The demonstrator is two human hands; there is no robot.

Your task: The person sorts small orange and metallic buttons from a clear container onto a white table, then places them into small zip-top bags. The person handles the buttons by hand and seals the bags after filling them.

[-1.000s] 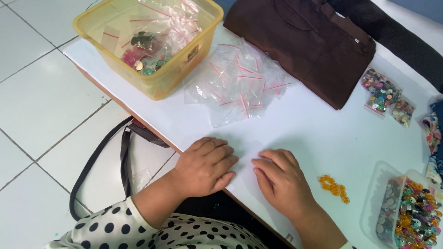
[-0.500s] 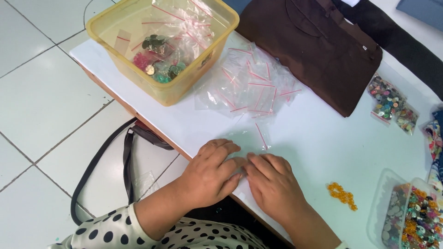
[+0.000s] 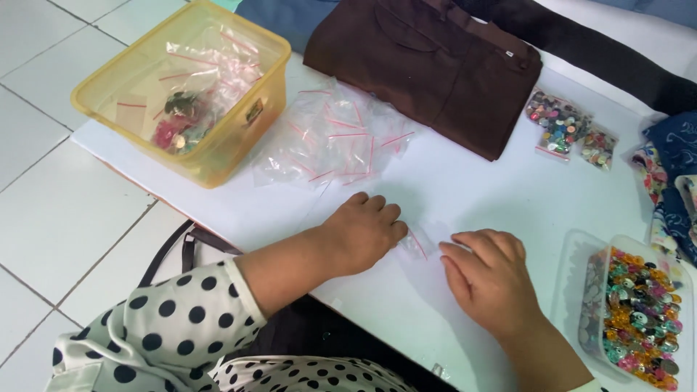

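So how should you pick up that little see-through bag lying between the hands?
Probably by its edge with the red strip. The small clear bag lies flat on the white table, so pinch that edge from above with the right hand, which is free beside it. The left hand already touches its other end.

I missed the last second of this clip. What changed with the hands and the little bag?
The hands came together, then parted again. The left hand now pinches a small clear zip bag that it was not visibly holding before; the right hand rests open beside it. The pile of empty bags, yellow tub and bead tray stayed put.
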